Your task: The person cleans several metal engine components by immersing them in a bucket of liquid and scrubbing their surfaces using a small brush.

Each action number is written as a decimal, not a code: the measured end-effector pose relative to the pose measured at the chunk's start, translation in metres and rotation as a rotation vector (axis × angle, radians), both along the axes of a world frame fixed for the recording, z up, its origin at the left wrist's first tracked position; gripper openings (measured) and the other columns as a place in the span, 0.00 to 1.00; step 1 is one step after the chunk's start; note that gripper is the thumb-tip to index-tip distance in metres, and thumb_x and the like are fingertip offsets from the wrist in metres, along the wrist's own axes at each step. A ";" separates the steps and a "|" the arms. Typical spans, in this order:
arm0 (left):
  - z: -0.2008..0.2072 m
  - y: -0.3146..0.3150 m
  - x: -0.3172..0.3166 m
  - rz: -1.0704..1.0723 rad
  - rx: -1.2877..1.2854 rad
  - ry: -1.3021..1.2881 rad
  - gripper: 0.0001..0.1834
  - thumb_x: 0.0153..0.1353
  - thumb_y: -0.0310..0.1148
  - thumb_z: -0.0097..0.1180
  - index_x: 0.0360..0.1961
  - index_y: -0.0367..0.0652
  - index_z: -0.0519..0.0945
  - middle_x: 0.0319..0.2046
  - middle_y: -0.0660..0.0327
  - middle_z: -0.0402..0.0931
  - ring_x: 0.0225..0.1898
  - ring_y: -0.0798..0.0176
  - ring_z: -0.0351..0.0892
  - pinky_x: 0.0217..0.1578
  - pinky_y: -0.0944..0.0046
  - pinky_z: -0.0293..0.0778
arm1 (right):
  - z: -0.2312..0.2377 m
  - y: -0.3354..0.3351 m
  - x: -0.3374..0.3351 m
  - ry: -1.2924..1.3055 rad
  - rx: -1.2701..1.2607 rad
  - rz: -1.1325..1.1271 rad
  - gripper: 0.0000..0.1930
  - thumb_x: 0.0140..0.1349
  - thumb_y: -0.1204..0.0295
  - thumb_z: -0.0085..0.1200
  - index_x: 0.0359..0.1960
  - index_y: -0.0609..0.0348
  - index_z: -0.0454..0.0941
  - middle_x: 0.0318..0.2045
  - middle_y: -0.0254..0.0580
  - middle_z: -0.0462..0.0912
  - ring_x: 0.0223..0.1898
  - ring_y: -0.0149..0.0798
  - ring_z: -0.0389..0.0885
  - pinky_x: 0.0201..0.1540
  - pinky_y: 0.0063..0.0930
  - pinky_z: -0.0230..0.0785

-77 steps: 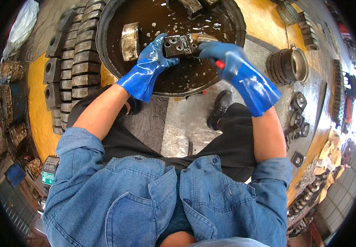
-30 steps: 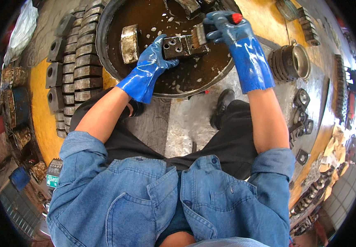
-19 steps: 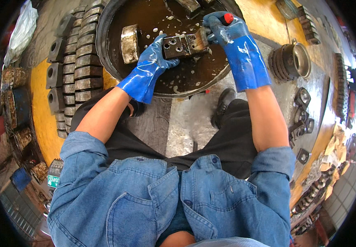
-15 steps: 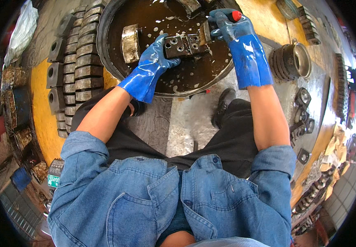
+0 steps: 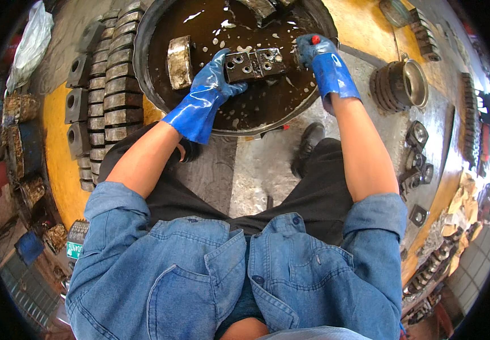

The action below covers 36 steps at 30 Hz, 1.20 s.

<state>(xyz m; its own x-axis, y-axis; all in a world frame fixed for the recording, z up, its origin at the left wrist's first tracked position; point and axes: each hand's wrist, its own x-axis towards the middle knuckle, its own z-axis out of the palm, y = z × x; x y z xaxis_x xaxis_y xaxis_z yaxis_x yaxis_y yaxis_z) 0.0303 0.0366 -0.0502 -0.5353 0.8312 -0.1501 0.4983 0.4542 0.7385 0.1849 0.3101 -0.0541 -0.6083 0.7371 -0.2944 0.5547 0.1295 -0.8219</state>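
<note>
My left hand (image 5: 211,82), in a blue rubber glove, grips the left end of a dark, wet metal block (image 5: 256,64) with several round holes in its top face. The block is above brown liquid in a wide round basin (image 5: 141,71). To the right of the block, my gloved right hand (image 5: 319,54) is closed around a brush whose red handle end (image 5: 315,39) sticks out of the fist. Its bristles are mostly hidden now. A curved metal piece (image 5: 180,62) stands in the basin left of my left hand, and another metal part (image 5: 259,10) lies at the far side.
Rows of stacked metal blocks (image 5: 123,79) stand left of the basin, beside square pieces with holes (image 5: 76,105). On the right are a stack of metal rings (image 5: 400,85) and several small metal parts (image 5: 417,136). My shoe (image 5: 311,141) is near the basin's front edge.
My right hand has drawn back from the block's right end, slightly down and turned, with the brush. The left hand and the block have stayed nearly in place.
</note>
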 end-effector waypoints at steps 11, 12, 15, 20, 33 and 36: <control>-0.017 -0.004 -0.003 0.007 0.038 0.032 0.59 0.44 0.43 0.83 0.75 0.40 0.61 0.63 0.45 0.77 0.64 0.44 0.78 0.65 0.53 0.73 | 0.092 -0.039 -0.005 0.266 -0.057 0.171 0.13 0.74 0.64 0.59 0.55 0.55 0.85 0.48 0.38 0.90 0.34 0.31 0.87 0.38 0.28 0.83; -0.019 -0.002 -0.003 -0.003 0.058 0.022 0.59 0.44 0.43 0.83 0.75 0.40 0.61 0.63 0.45 0.77 0.64 0.44 0.78 0.65 0.53 0.73 | 0.093 -0.042 -0.005 0.270 -0.007 0.242 0.14 0.74 0.63 0.59 0.55 0.56 0.85 0.48 0.38 0.90 0.35 0.31 0.87 0.38 0.28 0.83; -0.011 -0.005 -0.002 -0.001 0.039 0.071 0.59 0.44 0.44 0.83 0.75 0.40 0.61 0.63 0.45 0.77 0.64 0.44 0.78 0.65 0.53 0.74 | 0.115 -0.069 0.000 0.392 -0.021 0.149 0.09 0.73 0.70 0.58 0.49 0.59 0.86 0.40 0.38 0.89 0.34 0.30 0.86 0.38 0.27 0.82; -0.017 -0.006 -0.006 0.011 0.026 0.075 0.60 0.44 0.44 0.82 0.75 0.40 0.60 0.63 0.45 0.77 0.64 0.44 0.78 0.65 0.53 0.73 | 0.137 -0.085 0.004 0.454 -0.226 0.203 0.08 0.71 0.76 0.56 0.45 0.60 0.87 0.34 0.35 0.88 0.35 0.28 0.82 0.40 0.25 0.78; -0.002 -0.003 0.000 0.003 0.019 -0.033 0.59 0.44 0.39 0.84 0.75 0.39 0.60 0.63 0.46 0.78 0.65 0.49 0.77 0.68 0.54 0.71 | 0.088 -0.101 -0.012 0.488 0.079 0.290 0.09 0.70 0.72 0.62 0.50 0.53 0.88 0.39 0.37 0.91 0.38 0.29 0.86 0.47 0.27 0.81; 0.005 -0.002 0.003 0.009 -0.023 0.027 0.59 0.45 0.39 0.84 0.75 0.40 0.60 0.63 0.46 0.78 0.65 0.50 0.77 0.68 0.55 0.71 | 0.085 -0.097 -0.019 0.546 0.021 0.299 0.10 0.70 0.71 0.63 0.51 0.53 0.88 0.40 0.37 0.91 0.40 0.31 0.87 0.48 0.26 0.82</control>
<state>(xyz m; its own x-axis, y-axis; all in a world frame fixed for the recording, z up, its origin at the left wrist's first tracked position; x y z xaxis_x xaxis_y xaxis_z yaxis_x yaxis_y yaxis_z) 0.0334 0.0348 -0.0456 -0.5468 0.8228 -0.1546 0.5135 0.4755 0.7143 0.1662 0.2136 0.0306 -0.8479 0.5140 0.1298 -0.0076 0.2331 -0.9724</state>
